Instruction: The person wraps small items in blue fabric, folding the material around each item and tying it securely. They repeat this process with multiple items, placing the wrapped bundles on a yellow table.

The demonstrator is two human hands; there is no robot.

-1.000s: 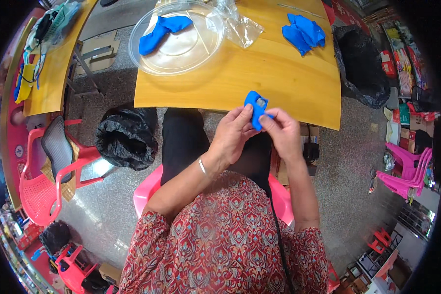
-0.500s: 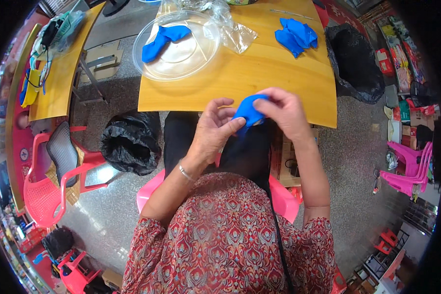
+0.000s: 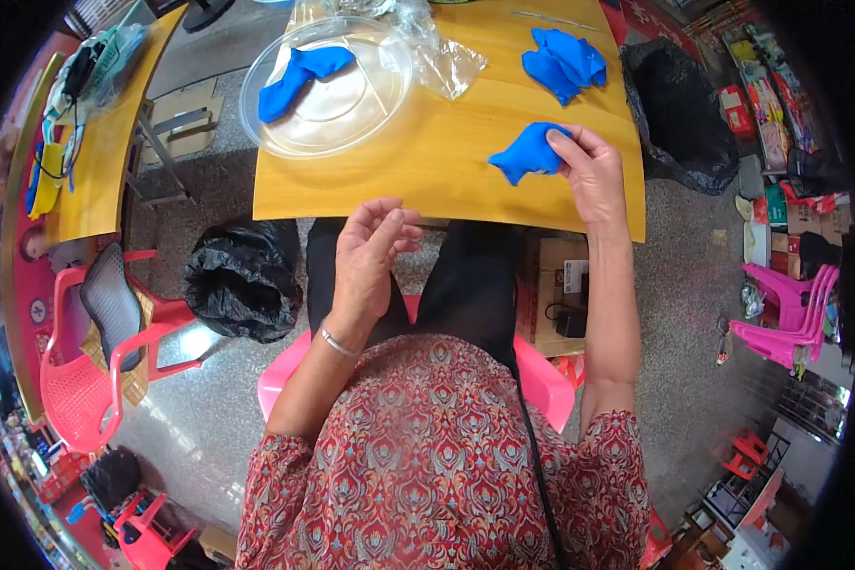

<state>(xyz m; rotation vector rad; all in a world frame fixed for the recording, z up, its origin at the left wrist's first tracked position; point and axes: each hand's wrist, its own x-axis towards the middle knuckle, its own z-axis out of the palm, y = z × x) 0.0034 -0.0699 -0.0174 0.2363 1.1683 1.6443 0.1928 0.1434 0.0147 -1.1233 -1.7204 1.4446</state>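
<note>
Blue piece (image 3: 530,152) pinched by right hand (image 3: 594,171); left hand (image 3: 370,252) empty; clear bowl (image 3: 380,104) holds another.

Seen from above: wooden table (image 3: 427,161), yellow-brown, with a seated person's patterned red sleeves and dark trousers below its near edge. Right hand (image 3: 594,176) over the near right corner, fingers pinching a crumpled blue piece (image 3: 527,152) that rests on the surface. Left hand (image 3: 370,256) just off the near edge, empty, fingers loosely curled, bracelet at the wrist. Near the far left corner, a clear round plastic dish (image 3: 375,104) with a blue piece (image 3: 299,81) inside. Beside it, crumpled clear plastic wrap (image 3: 446,62). At the far right corner, a small heap of blue pieces (image 3: 565,62). Black bag (image 3: 242,280) on the floor left of the pink chair (image 3: 541,380).
</note>
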